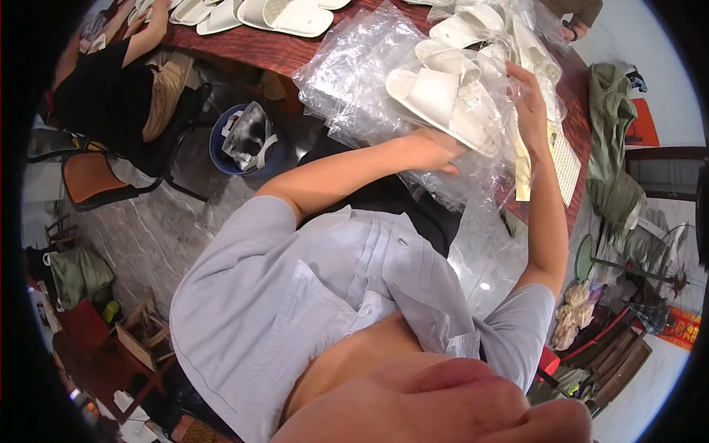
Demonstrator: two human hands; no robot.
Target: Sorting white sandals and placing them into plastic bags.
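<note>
A white slipper (443, 103) lies tilted at the near edge of the table, with clear plastic film over and around it. My left hand (432, 150) is closed at its near end, gripping slipper and film; some of its fingers are hidden. On the slipper's right side my right hand (530, 111) has its fingers bent around the clear plastic bag (502, 136). More white slippers (469, 28) in plastic lie just beyond. To the left of the slipper spreads a stack of flat clear bags (354, 70).
The red-brown table (244, 46) carries more loose white slippers (288, 16) at far left. Yellow paper slips (523, 173) and a printed sheet (565, 166) hang near my right forearm. A blue bucket (244, 140) stands on the floor. One co-worker (103, 96) sits left; another's arm (580, 18) shows far right.
</note>
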